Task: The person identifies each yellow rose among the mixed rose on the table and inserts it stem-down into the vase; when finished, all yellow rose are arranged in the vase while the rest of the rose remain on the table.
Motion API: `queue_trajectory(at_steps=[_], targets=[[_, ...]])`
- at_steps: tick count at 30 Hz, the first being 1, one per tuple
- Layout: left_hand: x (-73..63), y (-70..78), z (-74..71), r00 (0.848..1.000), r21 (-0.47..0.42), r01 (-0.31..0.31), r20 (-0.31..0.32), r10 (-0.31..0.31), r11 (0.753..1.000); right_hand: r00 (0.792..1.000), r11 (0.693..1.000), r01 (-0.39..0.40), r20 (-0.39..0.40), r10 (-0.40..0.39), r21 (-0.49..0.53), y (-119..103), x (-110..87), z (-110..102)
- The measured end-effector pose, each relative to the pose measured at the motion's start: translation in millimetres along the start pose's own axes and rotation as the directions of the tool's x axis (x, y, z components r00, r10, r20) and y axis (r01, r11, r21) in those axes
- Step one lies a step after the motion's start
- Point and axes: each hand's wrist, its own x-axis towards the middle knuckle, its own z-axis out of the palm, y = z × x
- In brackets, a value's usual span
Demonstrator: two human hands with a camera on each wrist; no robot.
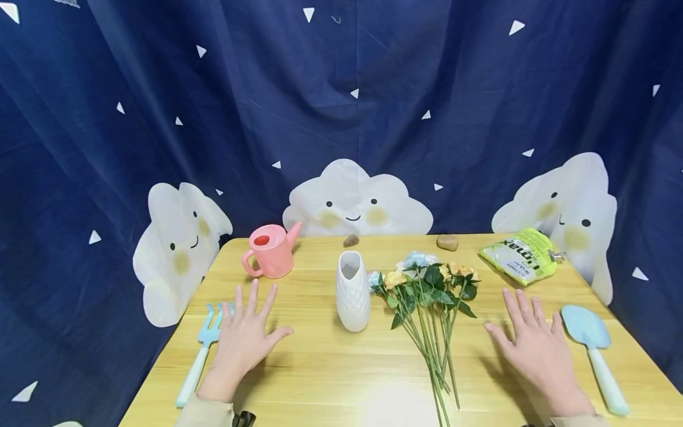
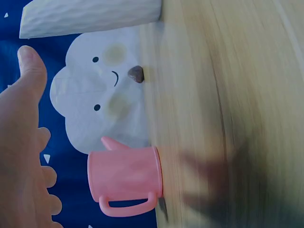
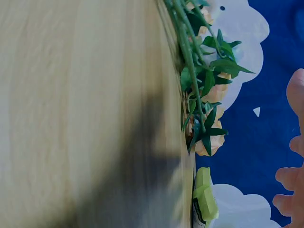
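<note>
Fork (image 1: 203, 351) left, trowel (image 1: 596, 362) right on table (image 1: 320, 373); vase (image 1: 353, 299), flowers (image 1: 433, 295) between.

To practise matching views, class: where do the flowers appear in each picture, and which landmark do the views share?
Head view: flowers right of centre, between the vase and right hand.
Left wrist view: not in it.
Right wrist view: flowers in the upper part, right of centre.
Shared landmark: the blue cloth, in all three.

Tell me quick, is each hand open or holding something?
Left hand: open, holding nothing, beside the garden fork.
Right hand: open, holding nothing, beside the trowel.
</note>
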Motion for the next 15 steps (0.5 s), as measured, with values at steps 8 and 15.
queue_trajectory(at_steps=[8, 15], targets=[[-1.8, 6.0, 1.8, 1.0, -0.19, 0.021, -0.003, -0.022, 0.982, 0.998, 0.983, -0.054, -0.014, 0.057, 0.173, -6.7, -0.5, -6.3], [1.8, 15.5, 4.8, 0.997, -0.56, 0.063, 0.004, -0.073, 0.826, 0.983, 0.874, -0.181, 0.076, 0.165, 0.451, -16.9, 6.4, -13.2]])
